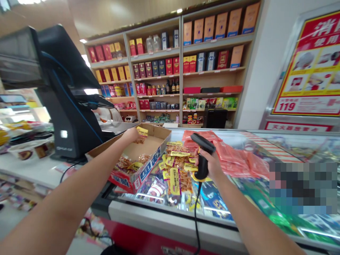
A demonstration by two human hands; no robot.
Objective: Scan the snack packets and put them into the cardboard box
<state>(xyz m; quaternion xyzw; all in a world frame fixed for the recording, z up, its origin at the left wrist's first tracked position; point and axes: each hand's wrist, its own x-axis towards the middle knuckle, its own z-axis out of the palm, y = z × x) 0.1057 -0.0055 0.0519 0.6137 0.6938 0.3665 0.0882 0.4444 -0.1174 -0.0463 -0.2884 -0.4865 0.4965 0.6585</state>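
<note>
My left hand [132,135] is closed on a small yellow-topped snack packet [142,132] over the far part of an open cardboard box [159,136]. More snack packets [124,162] lie in the near part of that box. A black barcode scanner [203,159] is gripped upright in my right hand [212,163], its head tilted toward the upper left and its cord hanging down over the counter edge. Between box and scanner, a loose pile of the same kind of packets [175,180] rests on the glass counter.
Red plastic bags [231,156] lie stacked on the glass counter [164,212], right of the scanner. A black checkout terminal [63,92] stands at the left. Shelves [156,79] of boxed goods and bottles line the back wall. Bowls [32,148] sit far left.
</note>
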